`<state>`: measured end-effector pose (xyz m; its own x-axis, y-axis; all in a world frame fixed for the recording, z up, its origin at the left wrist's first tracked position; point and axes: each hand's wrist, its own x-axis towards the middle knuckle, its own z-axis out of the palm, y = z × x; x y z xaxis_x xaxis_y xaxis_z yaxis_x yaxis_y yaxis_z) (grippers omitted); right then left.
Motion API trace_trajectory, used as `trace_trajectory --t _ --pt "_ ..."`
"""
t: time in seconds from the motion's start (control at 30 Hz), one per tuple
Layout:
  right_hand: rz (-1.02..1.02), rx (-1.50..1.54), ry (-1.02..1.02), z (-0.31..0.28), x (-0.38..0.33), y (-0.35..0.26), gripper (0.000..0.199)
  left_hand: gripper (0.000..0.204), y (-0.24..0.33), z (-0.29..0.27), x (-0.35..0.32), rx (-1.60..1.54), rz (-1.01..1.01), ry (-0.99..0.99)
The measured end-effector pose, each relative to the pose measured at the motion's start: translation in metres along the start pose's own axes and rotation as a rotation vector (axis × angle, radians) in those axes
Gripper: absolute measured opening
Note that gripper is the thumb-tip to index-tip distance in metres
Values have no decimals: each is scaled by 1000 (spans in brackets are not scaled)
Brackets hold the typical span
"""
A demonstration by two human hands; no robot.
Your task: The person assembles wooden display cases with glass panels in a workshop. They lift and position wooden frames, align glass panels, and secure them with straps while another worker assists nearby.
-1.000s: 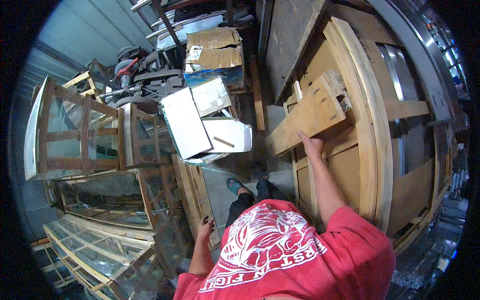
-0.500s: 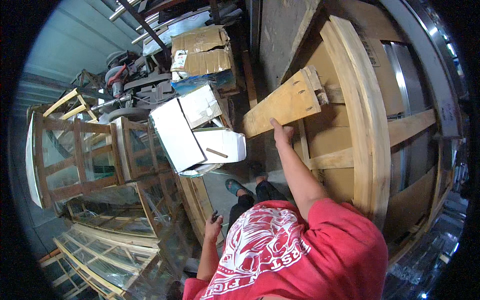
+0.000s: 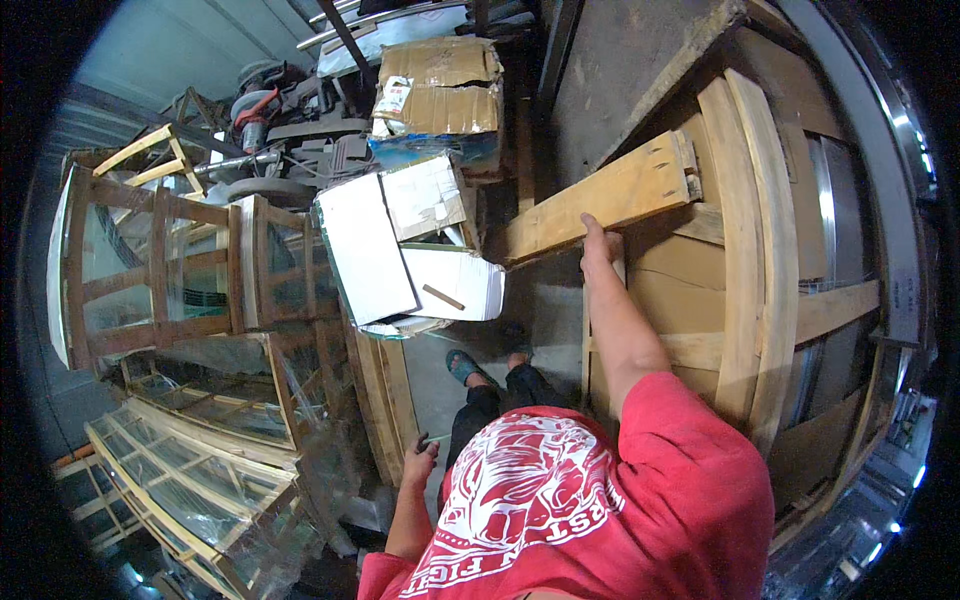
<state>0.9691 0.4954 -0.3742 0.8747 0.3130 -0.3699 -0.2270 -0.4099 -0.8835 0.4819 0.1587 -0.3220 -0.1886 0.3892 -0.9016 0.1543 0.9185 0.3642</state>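
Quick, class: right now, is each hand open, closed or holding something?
Left hand: partly curled; cannot tell whether it holds anything.
Right hand: closed, holding a wooden plank.

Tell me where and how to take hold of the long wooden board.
Probably best at mid-length, by the near long edge, coming from the wearer's side, pinching across its thickness: the board is long and flat, broad face up, so its middle should balance better than the rough-looking right end.

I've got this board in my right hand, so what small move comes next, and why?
Perhaps bring your left hand up to steady the wooden board: only your right hand grips it, near the middle of its lower edge, and one end appears close to the white carton.
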Motion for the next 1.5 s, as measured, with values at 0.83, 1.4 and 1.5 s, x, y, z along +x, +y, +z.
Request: trace_trajectory --t 0.83,1.4,1.5 --pt "274 -42 -299 16 49 -2 77 56 -5 18 -16 -36 131 112" --pt "-295 -837 -656 -144 -90 119 52 63 -230 -68 52 -190 48 149" --pt "-225 -1055 -872 -184 -190 209 45 62 -291 -99 107 53 -19 208"
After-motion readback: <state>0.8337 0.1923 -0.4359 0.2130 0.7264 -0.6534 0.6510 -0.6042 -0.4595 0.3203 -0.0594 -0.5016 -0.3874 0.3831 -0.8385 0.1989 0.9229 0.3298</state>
